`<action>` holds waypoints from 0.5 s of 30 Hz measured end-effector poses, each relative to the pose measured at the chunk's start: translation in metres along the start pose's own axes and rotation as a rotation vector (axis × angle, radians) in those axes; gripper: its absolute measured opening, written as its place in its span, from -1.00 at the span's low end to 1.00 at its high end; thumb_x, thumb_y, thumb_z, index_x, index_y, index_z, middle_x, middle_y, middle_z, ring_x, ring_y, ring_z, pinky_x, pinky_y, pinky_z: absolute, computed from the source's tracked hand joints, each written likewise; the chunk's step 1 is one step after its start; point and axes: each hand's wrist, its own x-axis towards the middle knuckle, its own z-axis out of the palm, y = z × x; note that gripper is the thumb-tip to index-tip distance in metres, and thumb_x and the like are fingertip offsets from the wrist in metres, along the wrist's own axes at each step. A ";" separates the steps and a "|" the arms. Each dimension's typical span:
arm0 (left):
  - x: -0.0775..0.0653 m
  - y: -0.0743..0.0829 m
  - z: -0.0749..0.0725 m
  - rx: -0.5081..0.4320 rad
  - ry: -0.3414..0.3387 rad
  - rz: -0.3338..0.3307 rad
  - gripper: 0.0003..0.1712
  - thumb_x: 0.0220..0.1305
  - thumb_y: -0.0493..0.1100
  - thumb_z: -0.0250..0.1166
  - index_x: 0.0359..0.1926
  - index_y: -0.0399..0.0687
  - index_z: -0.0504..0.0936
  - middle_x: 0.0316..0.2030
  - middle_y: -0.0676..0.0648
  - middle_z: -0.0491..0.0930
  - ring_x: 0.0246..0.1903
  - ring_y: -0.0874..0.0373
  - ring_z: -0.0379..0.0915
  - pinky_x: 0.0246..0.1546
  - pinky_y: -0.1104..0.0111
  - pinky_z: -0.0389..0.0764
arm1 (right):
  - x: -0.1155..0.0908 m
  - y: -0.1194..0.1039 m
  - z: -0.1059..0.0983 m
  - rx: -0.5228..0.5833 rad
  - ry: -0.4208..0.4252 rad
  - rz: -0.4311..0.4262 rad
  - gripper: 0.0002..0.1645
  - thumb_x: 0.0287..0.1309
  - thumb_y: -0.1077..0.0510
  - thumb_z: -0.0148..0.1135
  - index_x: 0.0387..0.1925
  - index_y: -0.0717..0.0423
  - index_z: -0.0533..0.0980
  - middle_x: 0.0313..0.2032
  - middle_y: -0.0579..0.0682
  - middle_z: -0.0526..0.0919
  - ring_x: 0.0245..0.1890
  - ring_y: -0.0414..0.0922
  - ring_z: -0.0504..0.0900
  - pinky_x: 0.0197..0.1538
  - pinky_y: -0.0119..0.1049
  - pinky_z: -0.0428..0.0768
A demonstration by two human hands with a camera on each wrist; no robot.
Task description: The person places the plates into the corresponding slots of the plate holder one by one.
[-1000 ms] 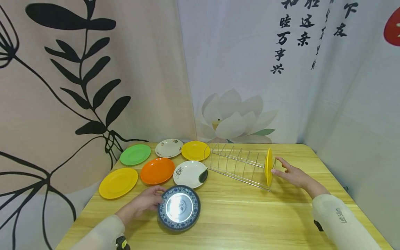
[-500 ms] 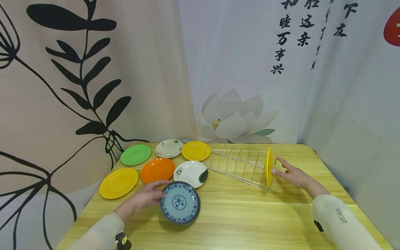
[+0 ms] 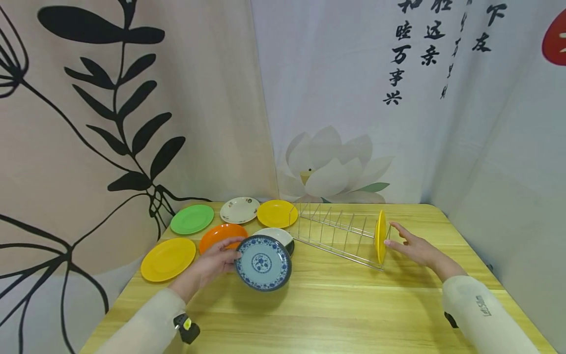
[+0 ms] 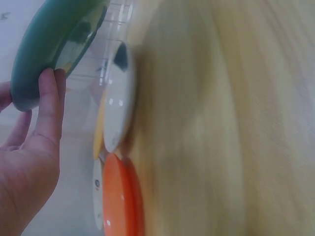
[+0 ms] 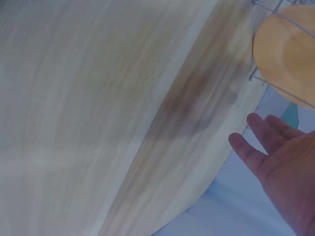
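My left hand (image 3: 215,264) grips the left rim of a blue-and-white patterned plate (image 3: 263,263), held tilted above the table. In the left wrist view, fingers (image 4: 47,103) lie against the green-looking underside of the plate (image 4: 37,59). A wire dish rack (image 3: 336,238) stands on the right, with a yellow plate (image 3: 380,238) upright in its right end. Beside that end is my right hand (image 3: 417,250), its fingers fairly straight and spread in the right wrist view. Whether its fingertips touch the rack's end wire cannot be told.
Left of the rack lie a green plate (image 3: 192,219), an orange plate (image 3: 216,234), two yellow plates (image 3: 168,259) (image 3: 277,213) and two white plates (image 3: 240,210) (image 3: 277,235). The nearer white one is partly hidden behind the held plate. A curtain (image 3: 336,98) hangs behind the table (image 3: 353,309).
My left hand has raised the blue-and-white plate off the table and moved it farther away and slightly right, tilting it upward. The right hand and rack have stayed put.
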 end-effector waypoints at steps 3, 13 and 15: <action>0.006 0.006 0.003 -0.024 0.015 0.018 -0.37 0.42 -0.28 0.15 0.45 -0.16 0.23 0.20 -0.27 0.44 -0.09 0.01 0.57 0.04 0.19 0.62 | 0.001 0.000 0.000 -0.008 0.002 0.001 0.04 0.39 -0.37 -0.05 0.58 -0.01 -0.26 0.40 0.55 0.00 0.28 0.54 0.19 0.09 0.49 0.34; 0.032 0.026 0.022 -0.169 0.089 0.069 -0.40 0.44 -0.29 0.16 0.44 -0.07 0.28 0.11 -0.21 0.45 -0.18 0.07 0.55 -0.03 0.31 0.64 | 0.002 0.000 0.000 -0.012 -0.001 0.005 0.04 0.38 -0.37 -0.05 0.58 0.00 -0.26 0.40 0.56 0.01 0.27 0.54 0.21 0.08 0.48 0.36; 0.039 0.029 0.028 -0.194 0.107 0.084 -0.41 0.44 -0.28 0.16 0.44 -0.06 0.29 0.10 -0.19 0.46 -0.18 0.09 0.54 -0.04 0.34 0.64 | 0.002 0.000 0.000 -0.011 -0.003 0.007 0.05 0.38 -0.37 -0.05 0.58 0.00 -0.26 0.40 0.56 0.00 0.27 0.54 0.21 0.08 0.49 0.35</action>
